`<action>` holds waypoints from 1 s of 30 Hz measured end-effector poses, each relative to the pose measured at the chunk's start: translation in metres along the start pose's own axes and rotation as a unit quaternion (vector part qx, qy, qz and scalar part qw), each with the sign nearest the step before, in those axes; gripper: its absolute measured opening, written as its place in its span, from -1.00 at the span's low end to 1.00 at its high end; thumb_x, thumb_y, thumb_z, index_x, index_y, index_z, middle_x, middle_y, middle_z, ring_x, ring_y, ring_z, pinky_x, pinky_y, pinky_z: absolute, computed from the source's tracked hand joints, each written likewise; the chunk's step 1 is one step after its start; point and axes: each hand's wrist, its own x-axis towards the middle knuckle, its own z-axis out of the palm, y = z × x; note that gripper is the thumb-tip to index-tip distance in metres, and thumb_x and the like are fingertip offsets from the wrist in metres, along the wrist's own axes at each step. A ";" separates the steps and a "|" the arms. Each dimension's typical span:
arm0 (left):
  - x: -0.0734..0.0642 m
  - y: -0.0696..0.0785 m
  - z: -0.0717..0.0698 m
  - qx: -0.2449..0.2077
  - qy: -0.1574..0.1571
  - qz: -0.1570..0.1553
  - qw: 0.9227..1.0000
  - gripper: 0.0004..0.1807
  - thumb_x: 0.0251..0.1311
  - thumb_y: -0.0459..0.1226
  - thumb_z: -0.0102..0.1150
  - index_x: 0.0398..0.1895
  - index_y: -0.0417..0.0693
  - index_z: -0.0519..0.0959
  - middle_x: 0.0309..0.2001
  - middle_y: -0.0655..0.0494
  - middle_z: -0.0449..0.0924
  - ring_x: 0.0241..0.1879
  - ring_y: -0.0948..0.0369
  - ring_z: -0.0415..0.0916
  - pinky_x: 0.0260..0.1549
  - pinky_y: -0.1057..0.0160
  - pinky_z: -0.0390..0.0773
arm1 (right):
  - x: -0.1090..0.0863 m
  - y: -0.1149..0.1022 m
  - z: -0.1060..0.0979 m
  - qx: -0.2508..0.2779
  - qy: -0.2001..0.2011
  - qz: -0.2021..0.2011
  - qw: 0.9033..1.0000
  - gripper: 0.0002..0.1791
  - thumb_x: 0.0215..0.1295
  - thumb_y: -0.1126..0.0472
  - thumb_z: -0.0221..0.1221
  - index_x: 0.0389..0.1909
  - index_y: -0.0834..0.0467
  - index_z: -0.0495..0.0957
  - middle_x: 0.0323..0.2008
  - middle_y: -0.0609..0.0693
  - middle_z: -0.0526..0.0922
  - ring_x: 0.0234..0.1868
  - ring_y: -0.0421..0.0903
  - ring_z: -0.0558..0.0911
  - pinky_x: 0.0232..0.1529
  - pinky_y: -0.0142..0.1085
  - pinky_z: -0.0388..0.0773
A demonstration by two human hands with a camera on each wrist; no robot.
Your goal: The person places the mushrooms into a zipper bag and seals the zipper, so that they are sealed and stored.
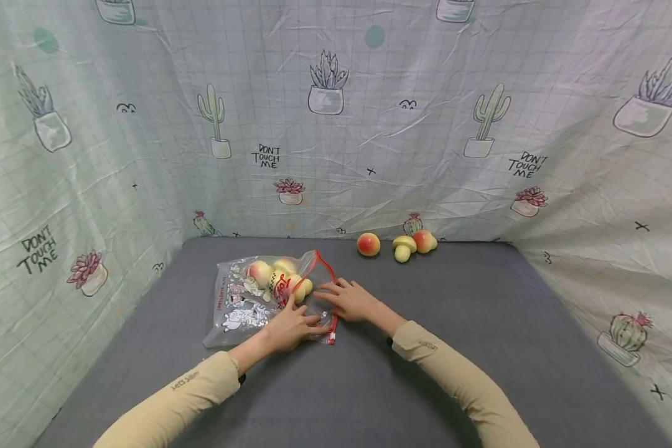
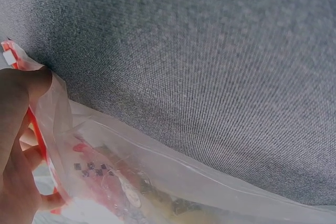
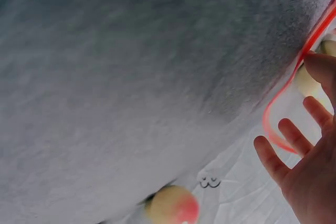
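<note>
A clear zip bag [image 1: 241, 317] with a red zip edge and printed figures lies on the grey table. Inside it are toy fruits [image 1: 260, 272], yellow and pinkish, and partly hidden by the print. My left hand [image 1: 292, 325] rests on the bag near its mouth; in the left wrist view its thumb [image 2: 39, 80] lies over the film and its spread fingers touch the red edge. From the right, my right hand [image 1: 354, 302] reaches to the mouth, its fingers spread. The right wrist view shows that thumb touching the red zip edge [image 3: 286, 82].
Behind the bag, toward the right, stand a red-yellow toy peach [image 1: 368, 244], a yellow toy mushroom [image 1: 403, 249] and another red-yellow toy fruit [image 1: 424, 241]. A patterned cloth [image 1: 369, 174] hangs along the table's back and sides.
</note>
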 end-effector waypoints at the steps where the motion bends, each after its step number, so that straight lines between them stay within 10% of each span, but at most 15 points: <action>1: 0.000 0.000 -0.001 0.001 -0.001 -0.001 1.000 -0.44 0.03 -0.02 0.11 0.17 0.55 0.27 -0.02 0.35 0.49 -0.20 0.16 0.44 -0.05 -0.24 0.30 | -0.002 0.002 0.001 0.005 0.003 0.004 1.000 -0.42 0.23 0.05 0.04 0.29 -0.12 0.16 0.28 -0.09 0.22 0.04 -0.07 0.32 -0.19 -0.15 0.45; 19: -0.002 0.000 -0.002 -0.022 0.004 -0.003 1.000 -0.46 0.03 -0.05 0.12 0.15 0.50 0.31 -0.04 0.31 0.52 -0.22 0.14 0.45 -0.05 -0.23 0.30 | -0.029 0.027 0.003 0.037 0.052 0.042 0.997 -0.47 0.18 0.09 0.11 0.21 -0.04 0.29 0.13 -0.06 0.39 -0.01 -0.07 0.36 -0.17 -0.12 0.41; 30: -0.002 0.000 -0.001 -0.015 0.018 0.001 1.000 -0.44 -0.02 -0.07 0.15 0.13 0.49 0.33 -0.06 0.32 0.52 -0.23 0.14 0.46 -0.05 -0.27 0.28 | -0.045 0.053 0.007 0.027 0.086 0.137 0.986 -0.55 0.17 0.16 0.10 0.12 0.07 0.37 0.01 0.03 0.47 -0.03 0.00 0.40 -0.16 -0.09 0.35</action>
